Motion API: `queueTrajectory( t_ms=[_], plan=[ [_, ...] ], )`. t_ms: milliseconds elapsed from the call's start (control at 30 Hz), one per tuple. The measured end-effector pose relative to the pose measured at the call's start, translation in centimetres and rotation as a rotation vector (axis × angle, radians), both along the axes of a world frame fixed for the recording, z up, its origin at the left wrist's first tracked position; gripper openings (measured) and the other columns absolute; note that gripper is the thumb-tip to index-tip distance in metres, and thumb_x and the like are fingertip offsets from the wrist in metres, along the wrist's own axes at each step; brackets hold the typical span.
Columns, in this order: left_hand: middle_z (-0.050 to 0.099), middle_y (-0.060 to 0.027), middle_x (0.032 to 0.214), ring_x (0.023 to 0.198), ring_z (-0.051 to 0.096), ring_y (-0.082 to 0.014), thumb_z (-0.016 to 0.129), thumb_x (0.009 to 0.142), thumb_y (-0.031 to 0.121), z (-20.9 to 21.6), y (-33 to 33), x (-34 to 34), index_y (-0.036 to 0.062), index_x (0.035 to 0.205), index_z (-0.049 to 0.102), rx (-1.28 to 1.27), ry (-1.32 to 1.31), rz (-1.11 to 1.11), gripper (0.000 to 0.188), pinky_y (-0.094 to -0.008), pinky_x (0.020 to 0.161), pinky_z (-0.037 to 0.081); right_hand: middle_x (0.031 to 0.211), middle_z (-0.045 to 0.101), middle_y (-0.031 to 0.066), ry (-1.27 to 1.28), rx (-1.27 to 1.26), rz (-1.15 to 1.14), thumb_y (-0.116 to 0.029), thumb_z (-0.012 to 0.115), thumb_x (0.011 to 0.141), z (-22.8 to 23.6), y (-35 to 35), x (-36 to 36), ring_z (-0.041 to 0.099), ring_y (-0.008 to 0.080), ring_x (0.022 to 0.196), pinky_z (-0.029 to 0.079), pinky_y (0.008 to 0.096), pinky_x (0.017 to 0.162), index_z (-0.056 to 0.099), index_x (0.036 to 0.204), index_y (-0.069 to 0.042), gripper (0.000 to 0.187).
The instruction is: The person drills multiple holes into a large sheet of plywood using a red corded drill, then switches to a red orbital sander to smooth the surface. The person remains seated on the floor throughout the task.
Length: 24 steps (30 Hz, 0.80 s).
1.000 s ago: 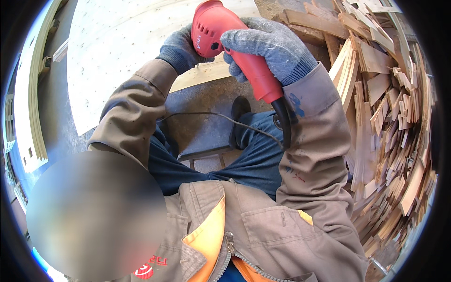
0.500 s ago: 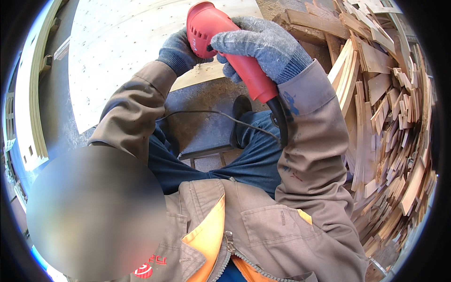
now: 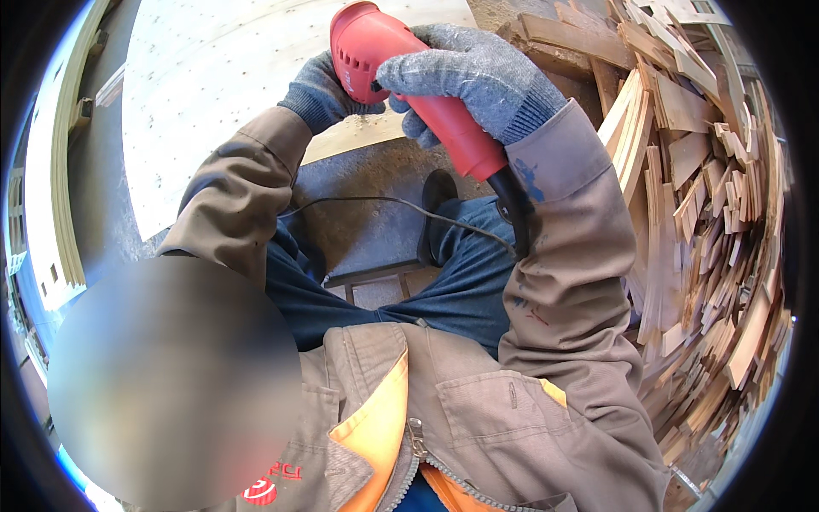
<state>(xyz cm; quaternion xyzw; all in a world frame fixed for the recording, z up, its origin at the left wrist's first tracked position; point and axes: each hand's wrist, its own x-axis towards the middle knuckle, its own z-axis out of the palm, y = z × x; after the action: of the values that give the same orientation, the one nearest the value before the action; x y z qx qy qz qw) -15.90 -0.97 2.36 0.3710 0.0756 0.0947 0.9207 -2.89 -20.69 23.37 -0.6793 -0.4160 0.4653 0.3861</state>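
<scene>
A red corded power tool [image 3: 426, 98] with vent slots and a black cord sleeve is held over the near edge of a pale wooden sheet [image 3: 196, 111]. My right hand [image 3: 478, 77], in a grey knit glove, wraps its handle, thumb near a small black switch. Tucked against the left side of its wide end, my left hand [image 3: 328, 90] is gloved too and closed on it; most of those fingers are behind the tool. Its working end is hidden. The sheet is dotted with small dark marks.
Along my right side lies a large heap of wood offcuts [image 3: 699, 222]. Stacked boards [image 3: 53, 171] stand at the far left. The tool's thin cord [image 3: 375, 200] loops across above my knees. My shoes and jeans [image 3: 461, 264] are close below the sheet.
Both hands and the power tool have shifted slightly left and a touch away from me. The cord has moved a little with them; both grips look the same.
</scene>
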Motion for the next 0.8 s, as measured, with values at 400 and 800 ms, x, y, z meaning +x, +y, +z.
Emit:
queueTrajectory(
  t_ms=[400,800],
  plan=[
    [0.066,-0.0165,0.132,0.118,0.067,-0.031,0.087,0.078,0.003,0.2,-1.1,0.2,0.0022,0.137,0.056,0.085,0.028,0.107,0.067,-0.0516,0.101,0.058,0.088,0.068,0.0093,-0.019,-0.028,0.046,-0.036,0.079,0.086,0.3,0.1,0.2,0.069,0.0151,0.068,0.059,0.0277,0.061,0.062,0.126,-0.001,0.055],
    [0.064,-0.0213,0.132,0.119,0.065,-0.0368,0.072,0.093,0.008,-0.9,0.0,0.2,0.0005,0.14,0.053,-0.348,-0.051,-0.022,0.051,-0.0575,0.099,0.057,0.089,0.068,0.0094,-0.098,-0.047,0.073,-0.037,0.079,0.086,0.0,0.6,0.3,0.068,0.0152,0.068,0.059,0.0282,0.061,0.062,0.129,-0.001,0.059]
  ],
)
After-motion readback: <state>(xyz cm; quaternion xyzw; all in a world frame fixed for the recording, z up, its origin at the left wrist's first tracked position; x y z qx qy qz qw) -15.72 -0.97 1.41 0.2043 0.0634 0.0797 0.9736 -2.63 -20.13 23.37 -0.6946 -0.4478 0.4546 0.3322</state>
